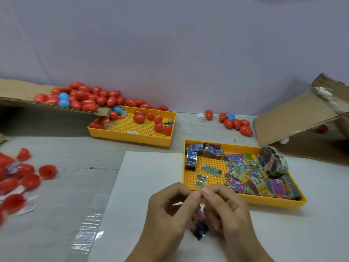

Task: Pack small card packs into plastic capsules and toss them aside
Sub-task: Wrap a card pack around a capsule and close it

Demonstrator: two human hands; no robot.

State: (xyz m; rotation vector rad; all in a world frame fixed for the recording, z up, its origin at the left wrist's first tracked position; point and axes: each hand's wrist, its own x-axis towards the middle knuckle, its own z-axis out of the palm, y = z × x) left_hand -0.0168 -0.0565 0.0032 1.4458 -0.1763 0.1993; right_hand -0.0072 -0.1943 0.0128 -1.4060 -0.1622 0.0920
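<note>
Both hands are together low in the middle, just in front of the near yellow tray (190,178). The left hand (168,210) and right hand (226,208) have their fingers curled in, fingertips meeting, and between them they pinch a small card pack (199,230), dark blue with a bit of pink showing. So each grip is closed down tight on that pack; it hangs just over the white sheet (143,176) on the tabletop (56,195).

That near tray is loaded with loose card packs (243,173) on its right side and a few blue stacked bundles (191,157) in its far left corner. Behind it, to the left, there's a second yellow tray (130,135) with some red capsules (139,118) in it, and a cardboard ramp (20,93) feeding a heap of red and blue capsules (85,97) toward it. A small cluster of closed capsules (237,124) sits behind the near tray, next to a cardboard flap (294,118). Far left of the near tray are open red capsule halves (28,178), blurry.
</note>
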